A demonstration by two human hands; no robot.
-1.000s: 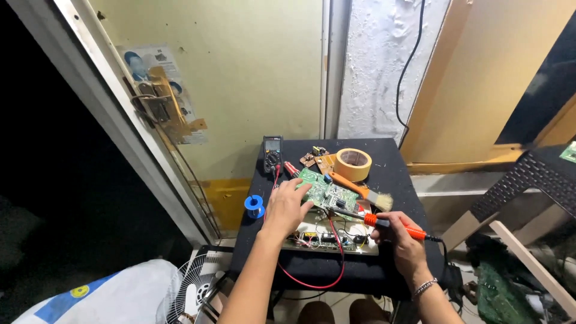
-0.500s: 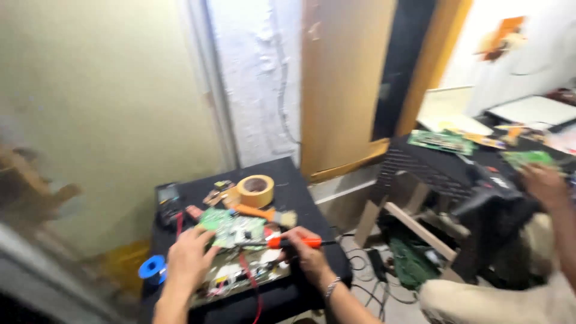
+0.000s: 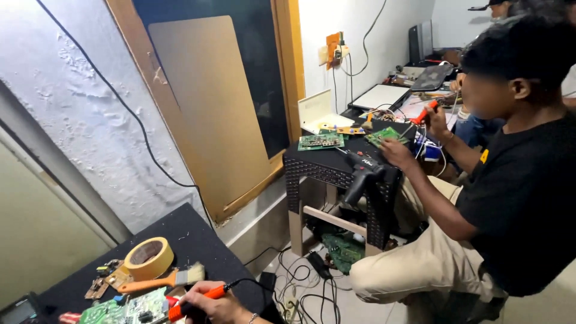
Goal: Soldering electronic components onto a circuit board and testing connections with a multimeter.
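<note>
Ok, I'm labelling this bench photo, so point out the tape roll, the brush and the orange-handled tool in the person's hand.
tape roll point(image 3: 148, 258), head view, on its yellow outer wall.
brush point(image 3: 157, 280), head view, on the orange handle.
orange-handled tool point(image 3: 213, 293), head view, on the orange grip above the right hand point(image 3: 217, 308).

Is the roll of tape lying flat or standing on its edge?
Lying flat: the tape roll rests on the black table, its hole facing up.

Bright, even indoor light from above and right; soft shadows under the dark tables. Mild glare on white wall at top right. Slight motion blur throughout, wide-angle bending toward edges.
</note>
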